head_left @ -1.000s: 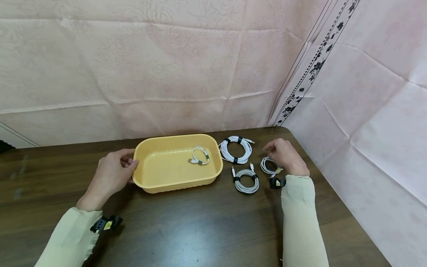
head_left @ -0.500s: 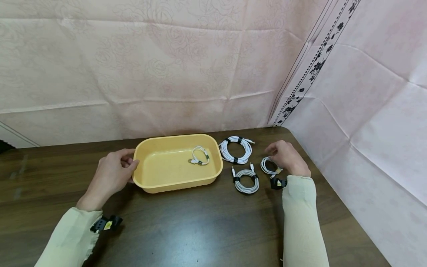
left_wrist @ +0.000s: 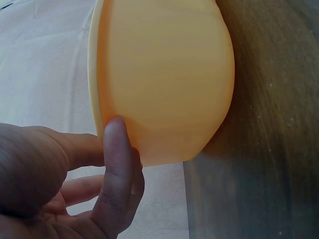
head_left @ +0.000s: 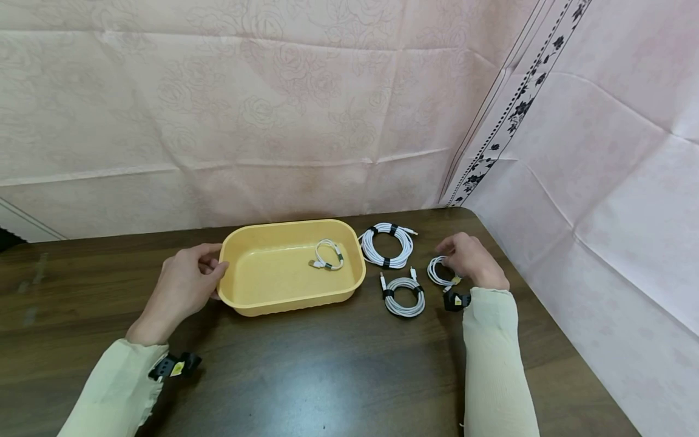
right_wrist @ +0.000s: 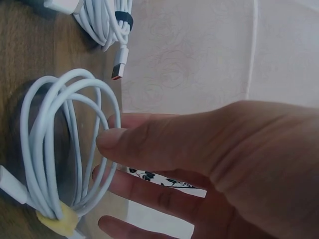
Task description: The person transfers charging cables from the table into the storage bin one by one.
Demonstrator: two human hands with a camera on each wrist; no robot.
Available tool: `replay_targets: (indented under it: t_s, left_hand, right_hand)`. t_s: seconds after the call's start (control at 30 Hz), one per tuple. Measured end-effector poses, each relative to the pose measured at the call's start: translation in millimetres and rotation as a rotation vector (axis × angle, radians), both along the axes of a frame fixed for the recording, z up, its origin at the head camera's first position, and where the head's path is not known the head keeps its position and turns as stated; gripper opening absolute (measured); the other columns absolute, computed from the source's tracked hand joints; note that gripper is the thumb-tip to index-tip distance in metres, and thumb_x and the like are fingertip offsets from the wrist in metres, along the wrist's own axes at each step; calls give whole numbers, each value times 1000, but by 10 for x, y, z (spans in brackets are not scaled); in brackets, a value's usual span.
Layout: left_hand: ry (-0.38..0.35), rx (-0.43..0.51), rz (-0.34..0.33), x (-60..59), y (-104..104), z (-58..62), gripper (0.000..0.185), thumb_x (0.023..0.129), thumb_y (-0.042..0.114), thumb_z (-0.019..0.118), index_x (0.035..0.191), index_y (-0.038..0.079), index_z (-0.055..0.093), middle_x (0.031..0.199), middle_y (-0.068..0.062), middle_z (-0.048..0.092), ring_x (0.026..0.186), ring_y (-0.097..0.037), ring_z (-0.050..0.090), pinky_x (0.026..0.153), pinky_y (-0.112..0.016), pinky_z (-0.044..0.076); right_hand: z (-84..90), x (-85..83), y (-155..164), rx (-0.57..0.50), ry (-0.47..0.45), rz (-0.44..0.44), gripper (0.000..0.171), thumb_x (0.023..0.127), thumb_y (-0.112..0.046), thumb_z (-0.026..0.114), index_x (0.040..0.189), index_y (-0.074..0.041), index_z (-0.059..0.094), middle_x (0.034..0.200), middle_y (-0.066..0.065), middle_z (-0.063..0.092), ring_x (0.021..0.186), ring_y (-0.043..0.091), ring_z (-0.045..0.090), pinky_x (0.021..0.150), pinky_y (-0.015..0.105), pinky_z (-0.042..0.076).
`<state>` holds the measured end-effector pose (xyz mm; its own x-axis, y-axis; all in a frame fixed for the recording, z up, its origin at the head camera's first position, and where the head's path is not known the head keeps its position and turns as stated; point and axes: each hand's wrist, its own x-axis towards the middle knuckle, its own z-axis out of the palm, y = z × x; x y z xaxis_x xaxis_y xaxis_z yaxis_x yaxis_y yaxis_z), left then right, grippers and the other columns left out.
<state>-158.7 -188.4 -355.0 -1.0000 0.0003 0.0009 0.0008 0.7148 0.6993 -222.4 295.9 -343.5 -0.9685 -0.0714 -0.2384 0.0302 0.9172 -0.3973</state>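
Note:
A yellow tub [head_left: 289, 226] stands on the dark wooden table, with one small white cable coil [head_left: 327, 255] inside it. My left hand [head_left: 188, 282] rests at the tub's left end. In the left wrist view its thumb [left_wrist: 117, 164] lies straight against the tub's outer wall [left_wrist: 164, 74], the other fingers loose beside it. My right hand [head_left: 469, 261] hovers low over a small white coil with a yellow tie [head_left: 437, 273]. In the right wrist view that coil's [right_wrist: 50, 149] strands run between the thumb [right_wrist: 124, 139] and the forefinger, which stay apart.
Two more white coils with black ties lie between the tub and my right hand, a larger one [head_left: 371, 252] behind and a smaller one [head_left: 390, 303] in front. Pink cloth walls close the back and right. The table's right edge [head_left: 535, 285] runs just past my right hand.
My right hand has sunk slightly and drawn nearer to the yellow-tied coil. The left hand, the tub and the other coils have stayed put.

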Motion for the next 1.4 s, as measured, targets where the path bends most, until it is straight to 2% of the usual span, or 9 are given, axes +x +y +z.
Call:
replay_targets:
  t_s: [0.3,0.63,0.8,1.03,1.4]
  left_hand:
    - [10,7,-8,3,-10,10,43,103,13,58,142,-5,53,104,-21,63,67,-17,65,54,-25,59]
    - [7,12,-10,3,-12,7,44,103,13,58,142,-6,52,104,-21,64,68,-17,65,54,-25,59]
    - [8,25,-19,1,1,-5,45,103,13,59,142,-7,52,104,-21,64,70,-17,66,56,-29,62]
    - [6,33,-21,-4,17,-17,46,102,14,60,142,-7,52,103,-20,64,72,-17,66,57,-29,62]
    - [6,28,-9,5,4,2,45,103,13,59,142,-7,52,103,-21,64,71,-17,66,55,-27,61]
  right_hand:
    - [-43,-29,18,27,-28,13,32,100,-7,55,130,-3,68,132,25,63,111,34,64,86,43,57]
    - [-74,-37,38,52,-7,26,33,101,-4,50,127,-5,71,131,24,65,116,34,63,91,45,55]
    - [-84,-22,74,49,5,38,32,101,-3,51,124,-5,72,130,24,66,118,37,63,93,49,56]
    - [-90,-11,91,56,8,26,35,98,0,49,123,-6,73,128,24,67,111,33,64,86,44,56]
    - [-99,-24,93,52,17,19,31,99,-3,54,121,-9,75,127,24,68,111,33,64,87,44,56]
